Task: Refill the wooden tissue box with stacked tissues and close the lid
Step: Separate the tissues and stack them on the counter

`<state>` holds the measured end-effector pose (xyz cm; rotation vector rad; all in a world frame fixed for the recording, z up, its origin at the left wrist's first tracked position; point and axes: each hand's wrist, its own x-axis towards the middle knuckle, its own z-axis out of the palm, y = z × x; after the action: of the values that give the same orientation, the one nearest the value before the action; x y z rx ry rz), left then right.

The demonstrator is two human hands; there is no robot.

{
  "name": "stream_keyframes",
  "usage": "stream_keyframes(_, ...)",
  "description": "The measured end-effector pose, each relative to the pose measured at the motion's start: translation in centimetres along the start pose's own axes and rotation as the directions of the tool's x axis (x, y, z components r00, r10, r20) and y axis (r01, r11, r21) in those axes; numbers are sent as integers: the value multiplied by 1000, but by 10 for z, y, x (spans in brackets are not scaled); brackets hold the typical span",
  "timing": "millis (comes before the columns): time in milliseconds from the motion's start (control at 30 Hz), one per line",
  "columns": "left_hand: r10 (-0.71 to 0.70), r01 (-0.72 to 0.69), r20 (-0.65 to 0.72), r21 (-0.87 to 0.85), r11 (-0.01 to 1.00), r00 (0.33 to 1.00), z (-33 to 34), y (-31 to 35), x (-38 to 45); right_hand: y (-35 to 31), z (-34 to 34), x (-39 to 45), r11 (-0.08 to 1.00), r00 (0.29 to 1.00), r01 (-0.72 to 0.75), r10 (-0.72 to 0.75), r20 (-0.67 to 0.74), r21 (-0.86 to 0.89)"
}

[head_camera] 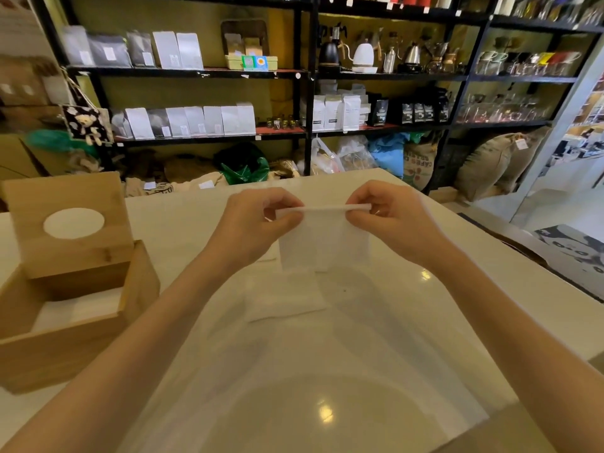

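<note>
A white tissue (323, 243) hangs above the table, pinched along its top edge by both hands. My left hand (258, 223) grips its left corner and my right hand (389, 220) grips its right corner. Below it, a small stack of white tissues (284, 299) lies flat on the white table (441, 289). The wooden tissue box (65, 341) stands at the left, well apart from both hands. Its lid (70, 223), with an oval hole, is tipped upright at the back. White tissues (78, 312) lie inside the box.
A clear plastic sheet or bag (327, 387) covers the table near me. Behind the table stand black shelves (307, 76) with bags, kettles and glassware, and sacks (490, 161) on the floor. The table's right edge drops to a floor area.
</note>
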<state>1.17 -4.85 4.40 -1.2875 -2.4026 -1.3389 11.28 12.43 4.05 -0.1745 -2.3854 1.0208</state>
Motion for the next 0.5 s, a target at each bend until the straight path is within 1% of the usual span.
stream_keyframes(133, -104, 102, 69, 30, 994, 992, -25, -1, -26, -12, 13, -7, 992, 986, -45, 26, 165, 114)
stream_keyframes(267, -215, 205, 197, 66, 976, 957, -41, -6, -56, -15, 30, -21, 981, 928, -116, 51, 369, 155)
stream_keyframes(333, -299, 300, 261, 37, 953, 918, -46, -11, -69, -15, 39, -29, 978, 880, -144, 55, 473, 153)
stream_keyframes(433, -424, 468, 360, -40, 883, 831, -48, -21, -86, -13, 52, -35, 972, 800, -196, 84, 594, 128)
stream_keyframes(500, -469, 524, 411, -25, 852, 782, -47, -29, -97, -13, 60, -39, 968, 749, -231, 115, 653, 94)
